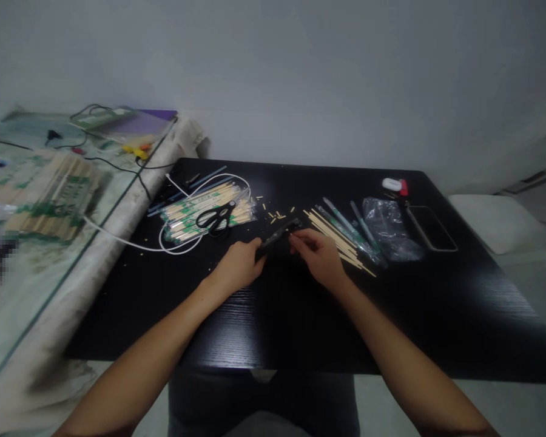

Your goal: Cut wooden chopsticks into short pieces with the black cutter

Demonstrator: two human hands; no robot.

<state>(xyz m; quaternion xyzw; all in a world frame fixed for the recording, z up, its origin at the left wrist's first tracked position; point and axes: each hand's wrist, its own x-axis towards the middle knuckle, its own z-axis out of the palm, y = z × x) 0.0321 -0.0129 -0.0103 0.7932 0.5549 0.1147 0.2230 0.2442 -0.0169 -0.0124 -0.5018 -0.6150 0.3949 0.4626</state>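
Seated at a black desk (pixel 437 315), with a glass-topped side table (pixel 27 273) on the left carrying more bundles.

Mid-handling: left hand (pixel 239 267) with grip clamped on the near end of a black tool (pixel 278 235), right hand (pixel 318 255) with grip pinched on the far end. Held slanted just above the desk's middle, between both hands. Judging by that hold, next calling for both ends kept firm and fingertips kept off any edge. Too dark to tell blade from casing.

Around:
- One pack (pixel 186 212) of wrapped sticks, left of the hands.
- One clear bag (pixel 386 227) and one phone (pixel 432 227), to the right.
- One white cable (pixel 131 244), looped round the pack.
- Loose sticks (pixel 334 240) beside the right hand, too overlapped to count.
- One pair of scissors (pixel 217 217), lying on the pack.
- Several chips (pixel 275 215), just beyond the tool.
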